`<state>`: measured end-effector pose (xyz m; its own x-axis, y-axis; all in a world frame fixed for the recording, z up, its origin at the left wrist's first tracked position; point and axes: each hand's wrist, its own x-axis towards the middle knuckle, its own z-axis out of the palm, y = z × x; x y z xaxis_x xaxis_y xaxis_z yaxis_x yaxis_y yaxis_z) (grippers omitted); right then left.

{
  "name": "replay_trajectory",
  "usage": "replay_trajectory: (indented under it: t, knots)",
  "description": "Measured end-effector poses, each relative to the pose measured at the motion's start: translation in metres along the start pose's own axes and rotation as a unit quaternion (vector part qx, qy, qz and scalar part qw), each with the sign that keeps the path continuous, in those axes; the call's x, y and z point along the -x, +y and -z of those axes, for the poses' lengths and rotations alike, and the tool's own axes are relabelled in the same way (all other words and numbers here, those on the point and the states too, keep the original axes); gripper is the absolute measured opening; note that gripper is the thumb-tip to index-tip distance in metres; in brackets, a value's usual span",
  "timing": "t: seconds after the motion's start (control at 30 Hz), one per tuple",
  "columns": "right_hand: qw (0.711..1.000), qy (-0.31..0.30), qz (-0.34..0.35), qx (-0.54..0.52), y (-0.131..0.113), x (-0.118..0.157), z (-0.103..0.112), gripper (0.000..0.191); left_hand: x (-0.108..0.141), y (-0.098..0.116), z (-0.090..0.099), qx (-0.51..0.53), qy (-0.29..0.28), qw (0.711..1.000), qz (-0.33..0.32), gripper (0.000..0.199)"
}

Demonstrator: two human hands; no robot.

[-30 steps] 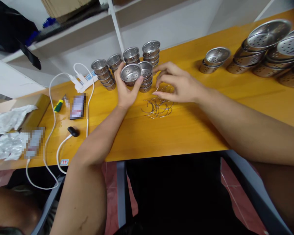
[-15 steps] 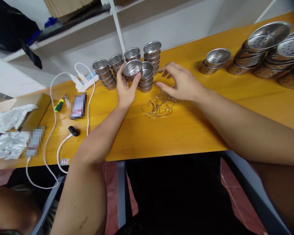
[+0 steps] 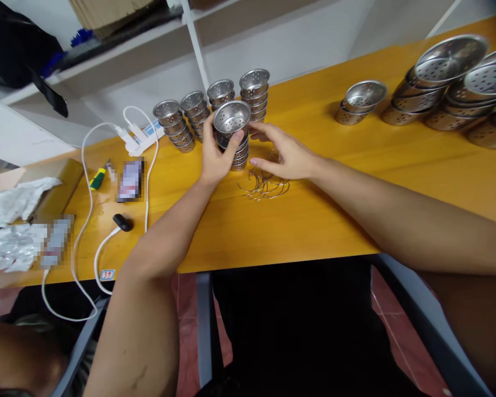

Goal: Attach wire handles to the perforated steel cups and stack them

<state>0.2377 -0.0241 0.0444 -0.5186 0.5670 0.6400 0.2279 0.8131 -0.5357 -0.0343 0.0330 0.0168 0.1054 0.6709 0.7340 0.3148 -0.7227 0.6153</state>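
In the head view, my left hand [image 3: 219, 151] is closed around a perforated metal cup [image 3: 232, 117], thumb on its near side. That cup sits at the top of a nested stack of similar cups [image 3: 240, 160]; whether it is fully seated there I cannot tell. To the right of the stack is my right hand [image 3: 281, 150], fingers apart and holding nothing, its fingertips close to the cups. A small heap of thin curved metal wires [image 3: 264, 187] lies on the table, partly beneath my right hand. Behind stand several more cup stacks [image 3: 254, 91].
Larger perforated cups [image 3: 421, 91] stand stacked at the right of the wooden table [image 3: 314, 220]. On the left are a power strip [image 3: 143, 140] with white cables, a green-yellow tool [image 3: 98, 179], a phone [image 3: 131, 181] and a cardboard box [image 3: 66, 190]. Another person's limb shows at lower left.
My left hand has brought the cup slightly right and over the near stack, which now stands nearer to me. My right hand has moved left towards that stack.
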Motion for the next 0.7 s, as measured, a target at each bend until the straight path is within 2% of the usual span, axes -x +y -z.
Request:
replay_trajectory:
  t: [0.2, 0.3, 0.43, 0.57, 0.7]
  knots:
    - [0.999, 0.047, -0.006, 0.021, -0.008, -0.003, 0.000, 0.108, 0.002, -0.009, -0.003, -0.013, -0.033, 0.999, -0.025, 0.100]
    - [0.998, 0.046, -0.015, 0.030, -0.016, -0.006, 0.006, 0.107, 0.003, -0.010, -0.005, -0.010, -0.042, 0.998, -0.038, 0.098]
    - [0.998, 0.046, -0.024, 0.036, -0.026, -0.009, 0.012, 0.090, 0.007, -0.004, -0.011, -0.003, -0.066, 0.996, -0.061, 0.098]
    - [0.997, 0.059, -0.016, 0.045, -0.025, -0.010, 0.013, 0.069, 0.009, 0.002, -0.016, -0.006, -0.086, 0.993, -0.085, 0.099]
    - [0.998, 0.055, -0.015, 0.042, -0.022, -0.008, 0.012, 0.067, 0.009, 0.004, -0.014, -0.013, -0.098, 0.989, -0.106, 0.098]
